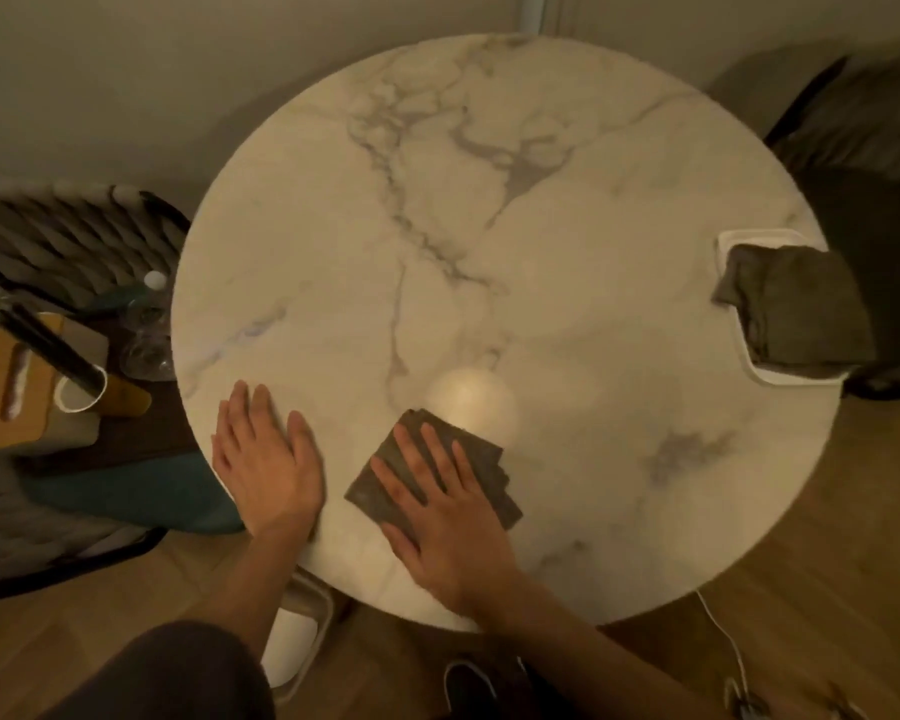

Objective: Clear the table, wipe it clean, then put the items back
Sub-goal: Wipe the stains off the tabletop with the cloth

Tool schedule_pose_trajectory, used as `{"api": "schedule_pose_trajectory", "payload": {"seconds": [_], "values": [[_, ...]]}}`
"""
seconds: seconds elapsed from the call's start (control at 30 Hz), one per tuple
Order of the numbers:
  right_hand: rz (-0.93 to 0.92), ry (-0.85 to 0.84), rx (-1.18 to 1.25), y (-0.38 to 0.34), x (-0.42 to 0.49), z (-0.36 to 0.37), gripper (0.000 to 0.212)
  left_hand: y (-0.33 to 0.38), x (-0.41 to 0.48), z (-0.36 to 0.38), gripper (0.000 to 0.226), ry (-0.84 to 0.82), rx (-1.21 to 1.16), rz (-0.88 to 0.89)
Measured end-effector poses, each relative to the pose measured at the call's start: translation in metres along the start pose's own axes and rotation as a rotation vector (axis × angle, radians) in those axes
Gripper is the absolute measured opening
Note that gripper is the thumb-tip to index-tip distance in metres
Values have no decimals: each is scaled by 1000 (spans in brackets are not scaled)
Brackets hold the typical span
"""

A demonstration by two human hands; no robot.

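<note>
A round white marble table point(489, 226) fills the head view. My right hand point(437, 501) lies flat with spread fingers on a folded dark grey cloth point(484, 459), pressing it onto the near part of the tabletop. My left hand point(268, 465) rests flat and open on the table's near left edge, beside the cloth and apart from it. At the right edge of the table stands a white rectangular tray point(726, 241) holding a second folded dark cloth point(796, 304). A bright lamp glare sits just beyond the cloth under my right hand.
To the left, a woven chair point(74, 226) carries removed items: a cardboard box point(6, 376), a dark tube point(48, 345), a plastic bottle point(149, 324). A teal cushion point(126, 491) lies below. A dark seat point(863, 148) stands at the right. A white cable point(723, 636) runs over the wooden floor.
</note>
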State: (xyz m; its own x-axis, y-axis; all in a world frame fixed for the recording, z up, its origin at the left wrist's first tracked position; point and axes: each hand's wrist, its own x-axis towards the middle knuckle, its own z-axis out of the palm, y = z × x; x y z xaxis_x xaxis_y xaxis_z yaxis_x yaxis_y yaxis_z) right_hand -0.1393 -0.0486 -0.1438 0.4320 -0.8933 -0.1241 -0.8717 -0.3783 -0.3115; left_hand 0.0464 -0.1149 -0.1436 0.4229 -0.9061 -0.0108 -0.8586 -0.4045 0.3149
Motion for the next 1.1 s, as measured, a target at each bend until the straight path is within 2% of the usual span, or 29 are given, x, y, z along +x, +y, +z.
{"api": "schedule_pose_trajectory", "payload": {"seconds": [0.1, 0.43, 0.53, 0.63, 0.77, 0.97, 1.1], "values": [[61, -8, -30, 26, -38, -3, 62, -1, 0, -1, 51, 11, 8, 10], [533, 116, -87, 181, -132, -45, 63, -6, 2, 3, 52, 54, -25, 52], [660, 146, -89, 194, -134, -48, 63, -7, 3, 4, 53, 57, -18, 51], [745, 182, -83, 168, -120, -40, 65, -5, 2, 3, 52, 47, -19, 49], [622, 120, -26, 92, -97, -21, 66, -4, 2, 3, 52, 57, -8, 46], [230, 66, 52, -37, -25, 12, 64, -4, 1, 1, 53, 38, -46, 51], [114, 88, -5, -24, -6, 12, 60, -4, 1, -1, 56, 42, -61, 61]]}}
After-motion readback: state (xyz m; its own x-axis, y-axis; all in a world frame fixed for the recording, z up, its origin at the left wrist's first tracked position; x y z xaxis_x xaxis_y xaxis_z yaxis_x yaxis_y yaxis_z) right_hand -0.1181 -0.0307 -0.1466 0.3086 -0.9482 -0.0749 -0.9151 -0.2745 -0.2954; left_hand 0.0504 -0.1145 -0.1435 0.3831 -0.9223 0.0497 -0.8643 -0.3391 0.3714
